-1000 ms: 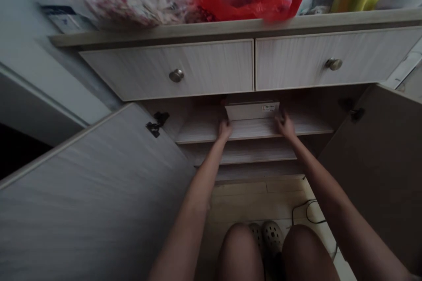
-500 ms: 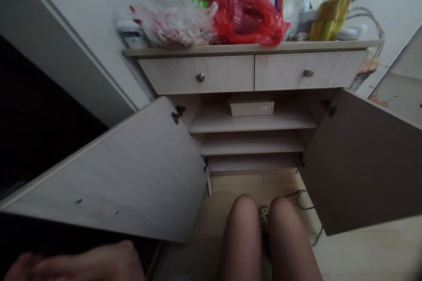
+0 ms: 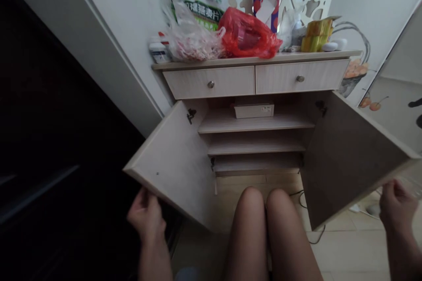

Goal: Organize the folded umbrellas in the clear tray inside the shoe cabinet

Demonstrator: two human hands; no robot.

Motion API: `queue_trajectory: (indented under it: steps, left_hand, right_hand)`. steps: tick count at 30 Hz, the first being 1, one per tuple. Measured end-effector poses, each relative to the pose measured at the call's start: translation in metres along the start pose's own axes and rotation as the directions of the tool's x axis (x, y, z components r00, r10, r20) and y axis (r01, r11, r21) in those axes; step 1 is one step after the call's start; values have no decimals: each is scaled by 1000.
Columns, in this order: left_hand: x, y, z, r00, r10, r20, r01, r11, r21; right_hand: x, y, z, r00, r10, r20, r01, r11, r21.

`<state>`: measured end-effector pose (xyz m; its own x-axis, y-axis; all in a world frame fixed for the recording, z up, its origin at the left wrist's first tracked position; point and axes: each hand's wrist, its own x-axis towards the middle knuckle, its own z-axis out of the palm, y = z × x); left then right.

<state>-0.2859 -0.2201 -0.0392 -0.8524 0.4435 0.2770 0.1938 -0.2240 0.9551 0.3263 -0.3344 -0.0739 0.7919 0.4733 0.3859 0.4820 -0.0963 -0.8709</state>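
My left hand [image 3: 147, 215] is at the lower outer edge of the left cabinet door [image 3: 178, 162], its fingers curled and partly hidden behind the panel. On the other side, my right hand [image 3: 398, 204] is closed against the outer face of the right cabinet door [image 3: 356, 162], near its lower corner; the exact grip point is hidden. Both doors stand swung out from a pale wooden cabinet. Inside, a white box [image 3: 253, 110] sits on the upper shelf [image 3: 224, 125].
Two drawers with round knobs [image 3: 210, 84] are above the doors. On the cabinet top are a red plastic bag [image 3: 247, 35], a clear bag [image 3: 198, 44], an oatmeal packet [image 3: 204, 4] and yellow packs [image 3: 314, 37]. My knees [image 3: 252, 210] are between the doors. A cable [image 3: 318, 237] lies on the floor.
Both doors have swung partway inward. My left hand has moved up to the left door's edge, and my right hand has come into view at the right door. The view has shifted.
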Motion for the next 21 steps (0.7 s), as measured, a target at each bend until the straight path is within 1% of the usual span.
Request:
queue_trajectory:
  steps: [1, 2, 4, 6, 7, 9, 11, 13, 16, 18, 21]
  left_hand:
    - [-13, -2, 6, 1000, 9, 13, -9, 1000, -16]
    - [-25, -4, 14, 999, 16, 36, -15, 999, -33]
    - [-48, -6, 35, 990, 21, 137, -14, 998, -56]
    - [-69, -6, 63, 957, 44, 286, -24, 997, -74]
    - [-78, -5, 79, 926, 68, 370, -39, 996, -84]
    - [-94, 0, 116, 837, 144, 528, -101, 989, -109]
    - [-106, 6, 154, 746, 222, 628, -185, 975, -125]
    - [-114, 12, 190, 676, 265, 688, -266, 958, -107]
    - [-121, 20, 232, 608, 287, 740, -385, 922, -41]
    - [-123, 23, 252, 584, 299, 754, -462, 887, 7]
    - [-122, 26, 272, 561, 305, 770, -537, 841, 58]
  right_hand:
    - [-8, -6, 6, 998, -54, -24, 53, 997, -51]
    - [-14, -14, 14, 994, -110, -20, 108, 991, -82]
    - [-24, -32, 32, 974, -217, 66, 221, 974, -53]
    - [-31, -52, 55, 937, -314, 152, 313, 949, 31]
    - [-33, -62, 69, 916, -353, 189, 345, 936, 75]
    - [-37, -83, 101, 878, -401, 262, 377, 916, 140]
    - [-38, -104, 135, 848, -412, 333, 378, 911, 165]
    - [-38, -126, 169, 825, -408, 391, 382, 912, 147]
    - [-33, -157, 216, 816, -382, 434, 408, 912, 35]
    - [-29, -172, 242, 821, -355, 447, 418, 907, -48]
    - [-22, -184, 270, 823, -340, 456, 430, 897, -106]
